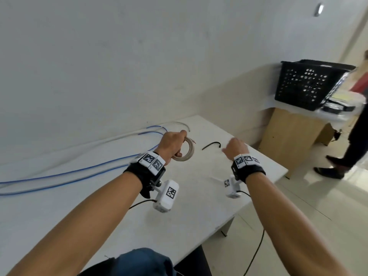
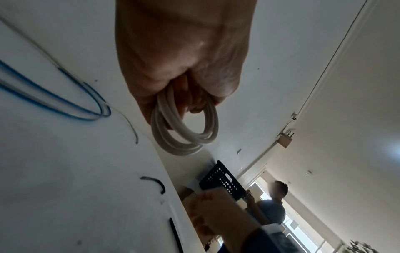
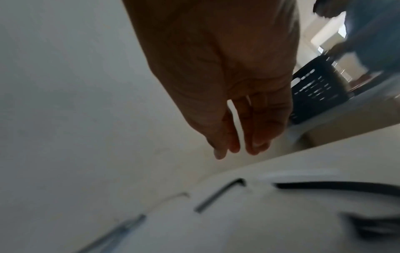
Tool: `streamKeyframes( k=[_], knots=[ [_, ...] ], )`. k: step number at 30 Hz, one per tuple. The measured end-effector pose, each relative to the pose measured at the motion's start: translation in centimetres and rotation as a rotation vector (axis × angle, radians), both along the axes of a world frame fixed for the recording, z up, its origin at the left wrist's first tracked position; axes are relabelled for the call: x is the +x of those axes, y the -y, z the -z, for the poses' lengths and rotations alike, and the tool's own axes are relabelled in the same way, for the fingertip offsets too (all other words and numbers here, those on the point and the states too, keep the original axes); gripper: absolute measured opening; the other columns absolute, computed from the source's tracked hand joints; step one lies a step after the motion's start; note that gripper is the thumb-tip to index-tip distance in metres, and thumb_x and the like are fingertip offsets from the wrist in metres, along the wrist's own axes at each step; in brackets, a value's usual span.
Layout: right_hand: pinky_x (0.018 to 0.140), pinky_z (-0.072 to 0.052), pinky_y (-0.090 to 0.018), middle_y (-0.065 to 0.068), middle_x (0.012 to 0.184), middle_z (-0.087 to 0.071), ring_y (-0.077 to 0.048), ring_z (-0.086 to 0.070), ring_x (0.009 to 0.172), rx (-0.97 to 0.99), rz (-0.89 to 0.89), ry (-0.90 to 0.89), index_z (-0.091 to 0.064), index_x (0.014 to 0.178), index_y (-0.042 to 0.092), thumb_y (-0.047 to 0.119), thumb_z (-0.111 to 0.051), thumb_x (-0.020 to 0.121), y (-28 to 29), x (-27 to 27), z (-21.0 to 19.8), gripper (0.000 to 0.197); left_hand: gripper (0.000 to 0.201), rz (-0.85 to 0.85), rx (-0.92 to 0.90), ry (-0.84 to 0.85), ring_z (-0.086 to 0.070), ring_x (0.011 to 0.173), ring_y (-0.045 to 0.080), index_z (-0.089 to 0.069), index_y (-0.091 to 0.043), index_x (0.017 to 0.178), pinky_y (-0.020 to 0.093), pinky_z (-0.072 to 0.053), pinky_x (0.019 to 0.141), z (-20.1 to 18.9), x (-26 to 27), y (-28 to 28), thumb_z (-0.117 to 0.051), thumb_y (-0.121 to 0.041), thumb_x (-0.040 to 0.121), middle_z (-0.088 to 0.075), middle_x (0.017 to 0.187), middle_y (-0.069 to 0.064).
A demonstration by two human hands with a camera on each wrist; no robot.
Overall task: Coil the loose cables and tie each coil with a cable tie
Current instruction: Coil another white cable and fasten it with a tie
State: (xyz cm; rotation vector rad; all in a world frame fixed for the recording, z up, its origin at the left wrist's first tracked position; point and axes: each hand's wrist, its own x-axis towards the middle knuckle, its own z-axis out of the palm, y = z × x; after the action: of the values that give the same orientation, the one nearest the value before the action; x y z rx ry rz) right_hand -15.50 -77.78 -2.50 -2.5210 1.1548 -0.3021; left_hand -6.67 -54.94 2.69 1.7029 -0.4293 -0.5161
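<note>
My left hand (image 1: 172,143) grips a small coil of beige cable (image 1: 186,152) above the white table (image 1: 189,206); in the left wrist view the beige coil (image 2: 186,126) hangs from the curled fingers (image 2: 194,101). A curved black cable tie (image 1: 211,145) lies on the table between my hands, and shows as the black tie (image 2: 154,184) and the dark tie (image 3: 216,195) in the wrist views. My right hand (image 1: 236,148) hovers just right of it, fingers (image 3: 255,137) straight, holding nothing. Loose blue and white cables (image 1: 79,172) trail along the table's left side by the wall.
A black perforated crate (image 1: 310,84) stands on a wooden cabinet (image 1: 288,136) beyond the table's far right corner. Another person (image 1: 356,124) stands on the tiled floor at the right. A second dark strip (image 2: 175,234) lies near the table edge.
</note>
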Motion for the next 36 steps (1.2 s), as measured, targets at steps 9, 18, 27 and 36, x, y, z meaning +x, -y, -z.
streamKeyframes(
  k=[9,18,27,36],
  knots=[
    [0.081,-0.051,-0.041,-0.023,0.118,-0.066,-0.043,-0.065,0.104,-0.031,0.133,-0.131,-0.065,0.113,0.002,0.010,-0.059,0.092,1.6,-1.2,3.2,0.024,0.033,0.042,-0.043,-0.031,-0.026,0.046,0.018,-0.044,-0.014,0.061,0.024,-0.032,0.046,1.7,-0.6,0.7,-0.053,-0.020,0.092,-0.031,0.057,0.004],
    [0.054,-0.055,-0.019,-0.014,0.081,-0.072,-0.008,-0.066,0.051,0.787,-0.330,0.753,-0.062,0.099,0.004,0.008,-0.064,0.098,-10.4,8.9,-4.1,0.005,0.036,-0.249,-0.088,-0.021,-0.028,0.047,0.019,-0.044,-0.015,0.060,0.021,-0.032,0.041,2.2,6.2,-5.1,-0.054,-0.022,0.093,-0.034,0.059,0.005],
    [0.066,-0.053,-0.022,-0.010,0.086,-0.067,-0.018,-0.064,0.069,1.110,-0.800,0.686,-0.060,0.100,0.005,0.008,-0.043,0.108,-25.7,18.1,-3.3,0.019,0.033,-0.604,-0.185,-0.039,-0.038,0.055,0.023,-0.054,-0.009,0.063,0.021,-0.035,0.039,4.1,13.9,-16.4,-0.052,-0.021,0.094,-0.046,0.060,0.005],
    [0.072,-0.053,-0.025,-0.012,0.097,-0.075,-0.015,-0.065,0.072,1.103,-0.998,0.613,-0.057,0.124,-0.003,0.012,-0.039,0.110,-32.6,23.8,-0.7,0.027,0.023,-0.820,-0.355,-0.016,-0.039,0.052,0.016,-0.061,-0.008,0.076,0.025,-0.039,0.045,7.5,18.5,-24.3,-0.050,-0.013,0.096,-0.056,0.070,0.004]
  ],
)
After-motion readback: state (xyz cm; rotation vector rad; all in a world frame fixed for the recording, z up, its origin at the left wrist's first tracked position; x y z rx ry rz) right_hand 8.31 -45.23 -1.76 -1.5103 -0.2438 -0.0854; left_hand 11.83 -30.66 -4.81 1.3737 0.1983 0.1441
